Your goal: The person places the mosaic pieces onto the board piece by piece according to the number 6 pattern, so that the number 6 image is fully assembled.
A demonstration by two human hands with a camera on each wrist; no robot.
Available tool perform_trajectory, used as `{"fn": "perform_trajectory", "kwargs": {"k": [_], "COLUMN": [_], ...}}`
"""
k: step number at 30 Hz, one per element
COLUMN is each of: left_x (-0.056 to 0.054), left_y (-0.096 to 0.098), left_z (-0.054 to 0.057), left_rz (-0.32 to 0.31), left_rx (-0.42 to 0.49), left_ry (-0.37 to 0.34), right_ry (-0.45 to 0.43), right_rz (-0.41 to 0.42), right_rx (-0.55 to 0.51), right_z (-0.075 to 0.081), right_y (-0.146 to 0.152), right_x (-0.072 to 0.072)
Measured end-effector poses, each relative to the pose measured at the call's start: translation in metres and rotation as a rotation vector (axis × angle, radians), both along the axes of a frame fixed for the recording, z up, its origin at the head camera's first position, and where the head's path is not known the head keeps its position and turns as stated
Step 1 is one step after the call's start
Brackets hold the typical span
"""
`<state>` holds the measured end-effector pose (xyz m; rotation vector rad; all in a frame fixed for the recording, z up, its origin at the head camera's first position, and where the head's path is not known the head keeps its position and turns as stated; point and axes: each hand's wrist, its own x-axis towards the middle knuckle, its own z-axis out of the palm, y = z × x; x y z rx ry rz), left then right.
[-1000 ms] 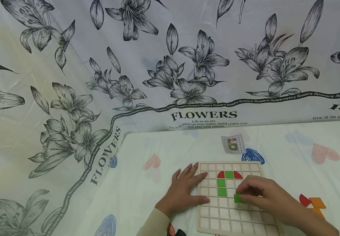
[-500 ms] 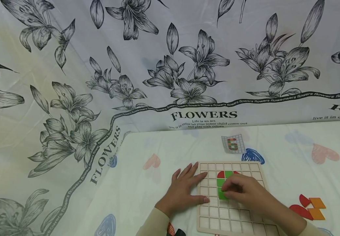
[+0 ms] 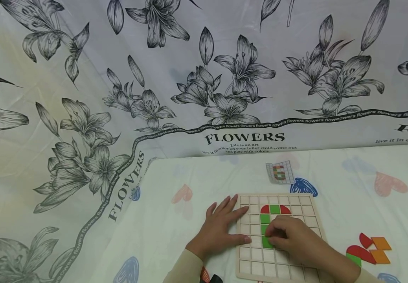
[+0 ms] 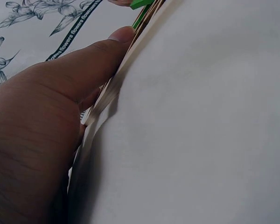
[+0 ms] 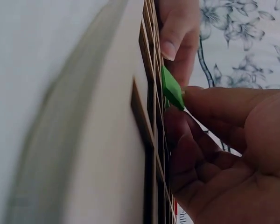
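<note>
Fingers of the right hand [image 3: 292,240] pinch the green tile [image 3: 267,242] by its right edge, tile left of fingertips, squarish with no clear long axis, tilted against the board [image 3: 257,254] just below the placed green square [image 3: 264,229], left hand [image 3: 218,228] farther, fingers spread.

- The person's right grip [image 3: 294,237] pinches a green square tile [image 3: 266,244] at a pale wooden grid board [image 3: 256,254].
- The left grip [image 3: 218,226], fingers spread, rests on the board's left edge.
- On the board, two red quarter-round tiles [image 3: 265,210] flank a green top-row tile [image 3: 274,209].
- Loose red, orange and green tiles [image 3: 380,257] lie right of it on the white, heart-printed worktop [image 3: 204,173].
- A small grid-printed card [image 3: 279,172] lies beyond.
</note>
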<state>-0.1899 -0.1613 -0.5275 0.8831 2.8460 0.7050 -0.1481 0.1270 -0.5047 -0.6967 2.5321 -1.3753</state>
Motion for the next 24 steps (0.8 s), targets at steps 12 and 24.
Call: {"fn": "perform_trajectory", "kwargs": {"k": [12, 24], "left_x": [0.0004, 0.0008], "left_y": [0.0, 0.0001], "left_z": [0.0018, 0.0031], "left_rz": [-0.005, -0.007], "left_rx": [-0.009, -0.006], "left_ry": [0.002, 0.001], "right_ry": [0.004, -0.03], "right_rz": [0.0, 0.05], "right_rx": [-0.004, -0.025], "right_z": [0.0063, 0.005], "right_y": [0.0012, 0.0027], "right_x": [0.0006, 0.0014]}}
